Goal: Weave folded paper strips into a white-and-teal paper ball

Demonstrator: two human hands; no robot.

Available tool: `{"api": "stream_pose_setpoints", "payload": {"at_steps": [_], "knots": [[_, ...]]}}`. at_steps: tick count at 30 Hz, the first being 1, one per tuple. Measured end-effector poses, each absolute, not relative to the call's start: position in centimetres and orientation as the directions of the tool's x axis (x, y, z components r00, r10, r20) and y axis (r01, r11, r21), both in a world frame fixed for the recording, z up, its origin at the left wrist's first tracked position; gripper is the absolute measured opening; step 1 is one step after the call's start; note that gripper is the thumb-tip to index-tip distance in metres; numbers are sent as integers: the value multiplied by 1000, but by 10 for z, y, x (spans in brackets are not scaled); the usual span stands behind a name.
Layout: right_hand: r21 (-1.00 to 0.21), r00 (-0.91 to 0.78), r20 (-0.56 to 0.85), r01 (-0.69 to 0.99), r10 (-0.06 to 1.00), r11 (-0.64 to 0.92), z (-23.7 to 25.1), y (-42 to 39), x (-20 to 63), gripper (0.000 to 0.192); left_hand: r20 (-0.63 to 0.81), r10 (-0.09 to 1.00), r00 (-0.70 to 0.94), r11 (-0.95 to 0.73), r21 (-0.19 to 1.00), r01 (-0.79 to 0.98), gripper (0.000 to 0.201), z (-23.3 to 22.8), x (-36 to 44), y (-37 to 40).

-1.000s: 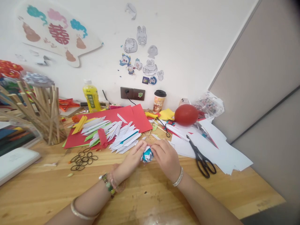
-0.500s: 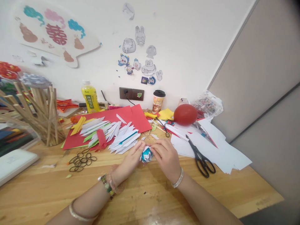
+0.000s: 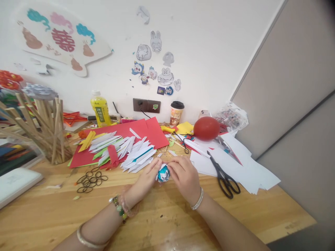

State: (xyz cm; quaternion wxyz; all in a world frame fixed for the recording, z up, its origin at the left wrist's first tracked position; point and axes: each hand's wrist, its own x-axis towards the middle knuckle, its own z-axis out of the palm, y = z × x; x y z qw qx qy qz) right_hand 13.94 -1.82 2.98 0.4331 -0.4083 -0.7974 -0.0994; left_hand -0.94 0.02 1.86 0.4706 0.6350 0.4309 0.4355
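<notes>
Place: a craft corner in a home or studio.
Signs: wooden table [image 3: 162, 223], cut paper strips [image 3: 131, 151], scissors [image 3: 222, 174], stickers on the wall [image 3: 157, 69].

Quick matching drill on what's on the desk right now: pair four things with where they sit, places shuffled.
Things:
1. scissors
2. rubber bands
3. red balloon
4. paper ball

Places:
A. between both hands
B. on the white sheets, right of the right hand
C. on bare wood, left of the left hand
D. at the back, right of the coffee cup

Pairs: 1-B, 2-C, 3-D, 4-A
</notes>
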Motion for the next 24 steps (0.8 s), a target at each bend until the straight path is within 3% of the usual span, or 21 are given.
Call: {"api": "stream_pose_setpoints", "payload": {"at_steps": [4, 9, 14, 17, 24], "knots": [[-195, -338, 742, 717, 579, 669, 31, -17, 139, 18, 166, 951, 262, -204, 971, 124, 25, 18, -9, 0], [-278, -274, 740, 707, 614, 650, 30, -17, 139, 17, 224, 936, 273, -250, 966, 64, 24, 22, -9, -4], [-326, -234, 736, 700, 636, 635, 29, -18, 139, 16, 151, 923, 353, -153, 988, -23, 33, 19, -9, -3], [-369, -222, 723, 676, 654, 638, 28, -18, 139, 14, 183, 932, 313, -194, 981, 2, 32, 18, -9, -2], [-638, -121, 605, 518, 787, 570, 28, -12, 140, 4, 172, 932, 320, -186, 983, 12, 27, 23, -10, 0]]}}
